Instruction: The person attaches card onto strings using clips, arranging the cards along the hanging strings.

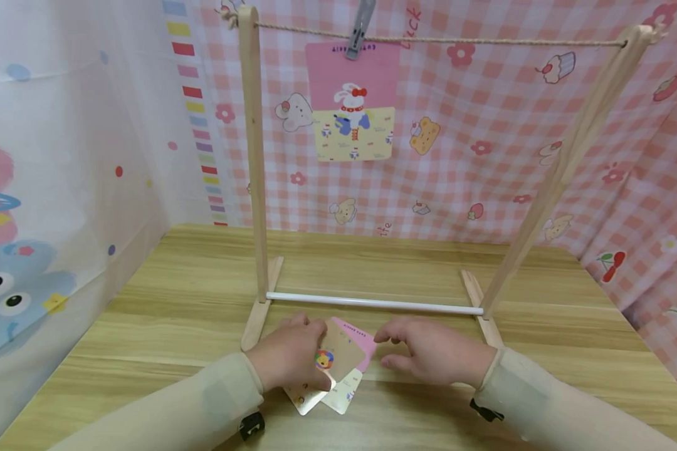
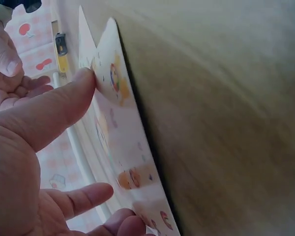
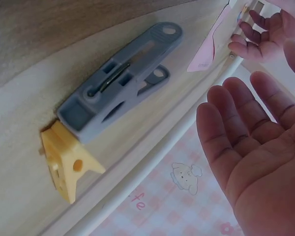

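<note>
In front of the white rod (image 1: 372,303), cards (image 1: 344,347) lay on the counter (image 1: 417,413); the left hand (image 1: 291,352) touched them, grip loose; the right hand (image 1: 437,352) hovered beside, grip relaxed. Above the rod, a hanging card (image 1: 354,103) seemingly read "CUTE RABBIT", the cloth (image 1: 496,106) behind "luck".

Cloth walls off 3 sides. On the left hangs a white cloth (image 1: 79,125) with coloured dots and a blue cartoon figure (image 1: 28,275) showing 2 round eyes. Behind, a pink-and-white checked cloth (image 1: 462,113) carries flowers, cupcakes and strawberries, a strip of coloured bars (image 1: 198,120) down its left edge. Cherries (image 1: 612,269) mark the right side. Soft light falls on a pale wood-grain table (image 1: 175,313).
</note>
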`<action>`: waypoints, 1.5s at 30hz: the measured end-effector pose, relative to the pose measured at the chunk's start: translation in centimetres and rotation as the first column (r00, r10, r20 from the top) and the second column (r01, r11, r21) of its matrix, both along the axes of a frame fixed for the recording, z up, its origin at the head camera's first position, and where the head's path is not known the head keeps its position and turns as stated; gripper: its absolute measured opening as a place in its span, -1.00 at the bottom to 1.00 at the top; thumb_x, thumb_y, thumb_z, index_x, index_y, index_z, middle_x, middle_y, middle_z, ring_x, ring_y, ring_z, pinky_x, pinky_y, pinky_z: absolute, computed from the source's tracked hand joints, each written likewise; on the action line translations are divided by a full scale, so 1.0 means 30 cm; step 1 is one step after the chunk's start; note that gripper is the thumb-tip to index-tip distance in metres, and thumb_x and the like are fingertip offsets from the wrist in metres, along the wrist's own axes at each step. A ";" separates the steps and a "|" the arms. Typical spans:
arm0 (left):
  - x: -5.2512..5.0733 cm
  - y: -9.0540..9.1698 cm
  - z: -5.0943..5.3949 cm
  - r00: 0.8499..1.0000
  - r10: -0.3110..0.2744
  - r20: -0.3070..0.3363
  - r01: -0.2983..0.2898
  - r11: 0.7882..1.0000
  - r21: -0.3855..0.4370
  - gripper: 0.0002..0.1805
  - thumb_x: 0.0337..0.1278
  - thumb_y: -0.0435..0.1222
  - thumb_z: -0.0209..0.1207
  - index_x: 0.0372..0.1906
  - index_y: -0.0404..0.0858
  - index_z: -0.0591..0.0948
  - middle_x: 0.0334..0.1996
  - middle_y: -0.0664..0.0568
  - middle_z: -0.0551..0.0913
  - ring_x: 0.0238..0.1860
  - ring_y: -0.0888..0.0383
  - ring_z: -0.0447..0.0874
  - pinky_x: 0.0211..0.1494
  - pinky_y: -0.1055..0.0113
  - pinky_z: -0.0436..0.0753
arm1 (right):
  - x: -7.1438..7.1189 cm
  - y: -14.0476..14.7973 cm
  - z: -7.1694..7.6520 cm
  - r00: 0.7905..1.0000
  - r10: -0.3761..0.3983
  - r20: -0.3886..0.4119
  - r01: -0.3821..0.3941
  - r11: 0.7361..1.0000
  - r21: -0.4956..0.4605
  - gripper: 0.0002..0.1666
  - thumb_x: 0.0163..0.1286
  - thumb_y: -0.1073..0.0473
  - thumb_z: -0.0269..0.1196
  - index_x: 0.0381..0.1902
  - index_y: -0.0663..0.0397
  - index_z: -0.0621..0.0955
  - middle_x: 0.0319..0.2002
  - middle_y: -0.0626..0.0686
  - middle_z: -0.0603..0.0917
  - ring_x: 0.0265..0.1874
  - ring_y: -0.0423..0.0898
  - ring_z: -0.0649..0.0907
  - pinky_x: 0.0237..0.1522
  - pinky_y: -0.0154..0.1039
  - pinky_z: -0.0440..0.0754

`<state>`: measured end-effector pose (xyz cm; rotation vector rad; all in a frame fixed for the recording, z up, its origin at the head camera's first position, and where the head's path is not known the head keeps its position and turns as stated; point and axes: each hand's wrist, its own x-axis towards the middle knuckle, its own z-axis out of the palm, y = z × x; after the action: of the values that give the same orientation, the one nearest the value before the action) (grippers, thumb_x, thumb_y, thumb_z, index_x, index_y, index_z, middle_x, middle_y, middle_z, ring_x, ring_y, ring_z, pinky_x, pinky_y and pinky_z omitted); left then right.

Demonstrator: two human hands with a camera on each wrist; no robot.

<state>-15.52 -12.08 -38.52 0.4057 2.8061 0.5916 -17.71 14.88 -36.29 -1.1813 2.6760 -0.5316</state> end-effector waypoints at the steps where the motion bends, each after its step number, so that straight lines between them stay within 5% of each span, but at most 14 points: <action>1: -0.001 0.001 -0.002 1.000 0.005 0.003 -0.005 1.000 -0.005 -0.17 -0.38 0.02 0.70 0.08 -0.21 0.58 -0.19 -0.01 0.49 -0.18 0.03 0.44 -0.27 0.20 0.52 | -0.001 0.002 0.000 1.000 -0.003 0.000 0.003 1.000 0.005 -0.65 0.47 0.07 0.39 0.13 0.08 0.70 0.05 -0.02 0.78 0.03 -0.04 0.74 0.12 -0.03 0.72; 9: -0.016 0.004 -0.003 0.995 0.080 0.057 -0.080 0.997 0.004 0.18 -0.46 -0.07 0.76 0.43 -0.33 0.45 0.21 -0.26 0.53 -0.09 0.03 0.51 -0.01 0.09 0.69 | -0.013 0.040 0.009 0.995 -0.084 -0.061 0.094 0.979 0.183 -0.55 0.29 0.08 0.51 0.07 0.14 0.70 0.03 0.07 0.75 0.09 0.05 0.73 0.22 0.07 0.67; 17: -0.016 0.002 0.003 0.995 0.080 0.059 -0.080 0.997 0.007 0.14 -0.41 -0.07 0.73 0.40 -0.34 0.45 0.08 -0.23 0.54 -0.19 0.05 0.52 -0.17 0.16 0.66 | -0.019 0.069 0.007 0.986 -0.158 -0.048 0.166 0.936 0.310 -0.53 0.05 0.08 0.65 -0.14 0.07 0.68 -0.31 -0.06 0.60 -0.31 -0.14 0.55 -0.24 -0.12 0.62; 24: -0.011 0.003 0.006 0.997 0.074 0.022 -0.073 0.997 -0.019 0.05 -0.40 0.05 0.71 0.28 -0.34 0.50 -0.06 -0.14 0.56 -0.20 0.05 0.51 -0.18 0.15 0.61 | -0.021 0.074 -0.004 0.987 -0.142 -0.080 0.160 0.939 0.306 -0.67 0.05 0.16 0.62 -0.27 0.00 0.69 -0.34 -0.07 0.65 -0.33 -0.16 0.61 -0.19 -0.12 0.67; 33: -0.022 0.008 0.000 0.994 0.093 0.058 -0.093 0.996 0.000 0.02 -0.42 -0.02 0.75 0.23 -0.34 0.51 -0.15 -0.09 0.50 -0.23 0.05 0.51 -0.27 0.21 0.61 | -0.022 0.076 -0.011 0.988 -0.146 -0.056 0.156 0.938 0.309 -0.71 0.05 0.29 0.56 -0.26 0.01 0.72 -0.33 -0.06 0.75 -0.35 -0.18 0.67 -0.20 -0.13 0.72; 40: -0.016 0.008 0.004 0.995 0.094 0.040 -0.093 0.995 -0.022 0.01 -0.38 0.06 0.72 0.23 -0.32 0.50 -0.15 -0.09 0.50 -0.27 0.04 0.52 -0.25 0.18 0.60 | -0.029 0.069 0.002 0.976 -0.215 0.045 0.193 0.939 0.285 -0.70 0.12 0.30 0.53 -0.16 0.04 0.73 -0.29 -0.03 0.77 -0.28 -0.13 0.70 -0.10 -0.04 0.73; 45: -0.004 0.015 0.005 0.997 0.074 0.018 -0.072 0.996 -0.057 0.08 -0.44 0.17 0.71 0.21 -0.35 0.50 -0.17 -0.10 0.49 -0.26 0.03 0.51 -0.20 0.15 0.60 | -0.034 0.070 0.020 0.970 -0.217 0.106 0.190 0.957 0.219 -0.69 0.16 0.33 0.50 -0.12 0.00 0.74 -0.46 -0.18 0.62 -0.44 -0.27 0.57 -0.27 -0.24 0.62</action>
<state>-15.64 -11.63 -38.36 0.2858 2.8216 0.5265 -18.72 16.99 -35.70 -0.7925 2.6780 -0.3333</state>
